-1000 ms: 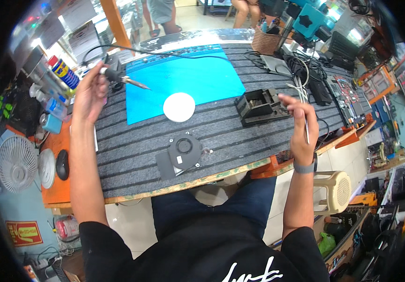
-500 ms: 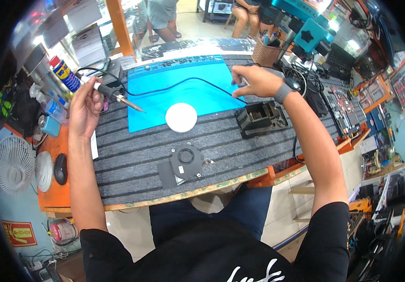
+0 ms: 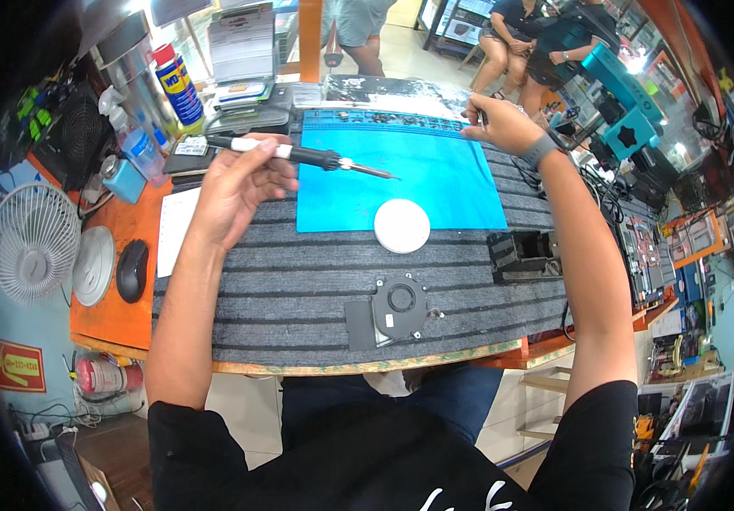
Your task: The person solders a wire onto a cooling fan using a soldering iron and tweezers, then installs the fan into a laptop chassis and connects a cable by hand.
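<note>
My left hand (image 3: 243, 183) grips a soldering iron (image 3: 316, 157) with a black and white handle, its metal tip pointing right above the blue mat (image 3: 341, 200). My right hand (image 3: 507, 128) is closed at the mat's back right corner, near a strip of small compartments (image 3: 384, 122); what its fingers hold is too small to make out. A white round disc (image 3: 401, 223) lies on the mat's front edge. Nearer me is a black blower fan (image 3: 398, 307) on the ridged grey covering (image 3: 290, 294). A black open box (image 3: 524, 254) sits beside my right forearm.
At left stand a spray can (image 3: 180, 94), bottles (image 3: 137, 145), a desk fan (image 3: 33, 241) and a mouse (image 3: 132, 268). Teal equipment (image 3: 627, 102) and cables are at right. People (image 3: 503, 51) are beyond the table.
My right hand has moved to the back of the mat; the silver tool it held earlier is no longer visible. My left hand has moved rightward with the iron, now lying flatter.
</note>
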Tool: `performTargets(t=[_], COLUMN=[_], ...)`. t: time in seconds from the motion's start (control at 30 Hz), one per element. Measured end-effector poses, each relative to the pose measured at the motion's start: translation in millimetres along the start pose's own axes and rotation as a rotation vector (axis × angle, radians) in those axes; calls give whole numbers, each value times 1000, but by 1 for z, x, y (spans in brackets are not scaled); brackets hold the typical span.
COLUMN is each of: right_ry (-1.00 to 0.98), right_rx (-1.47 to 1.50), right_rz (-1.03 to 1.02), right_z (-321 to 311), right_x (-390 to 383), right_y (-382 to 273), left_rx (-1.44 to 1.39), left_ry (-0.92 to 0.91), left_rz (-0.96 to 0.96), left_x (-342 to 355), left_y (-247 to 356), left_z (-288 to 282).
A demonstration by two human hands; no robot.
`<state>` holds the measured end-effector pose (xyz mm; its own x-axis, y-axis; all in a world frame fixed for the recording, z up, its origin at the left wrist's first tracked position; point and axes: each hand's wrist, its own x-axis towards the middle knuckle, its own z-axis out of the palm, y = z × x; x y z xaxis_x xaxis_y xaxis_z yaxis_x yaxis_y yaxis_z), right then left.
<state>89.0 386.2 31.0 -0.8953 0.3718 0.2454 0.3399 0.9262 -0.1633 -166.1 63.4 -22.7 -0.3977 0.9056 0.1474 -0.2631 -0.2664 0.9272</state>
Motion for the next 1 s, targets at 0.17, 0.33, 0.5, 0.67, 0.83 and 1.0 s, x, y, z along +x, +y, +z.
performTargets(t=[0.17,0.33,0.5,0.67,0.83,1.0], right_ry=[90,421,506,319,361,445], right_rx=[-38,751,1207,1199,1191,1033], right_rz=[34,157,198,470,461,456], right_z=[-24,-44,0,58,80,93], right_x=[-19,-84,-171,-179,-147,-148], right_y=[-61,-124,-132,-146,-145,-142], left_rx=[-14,-15,-11,82,128,170], left_ry=[-16,-11,-19,35,-18,-38], left_rz=[-44,-37,-2,-2,22,-3], left_x=[-1,-3,-2,-12,-11,-9], left_y=[-10,-16,-20,-22,-30,-32], left_z=[8,-2,5,9,2,2])
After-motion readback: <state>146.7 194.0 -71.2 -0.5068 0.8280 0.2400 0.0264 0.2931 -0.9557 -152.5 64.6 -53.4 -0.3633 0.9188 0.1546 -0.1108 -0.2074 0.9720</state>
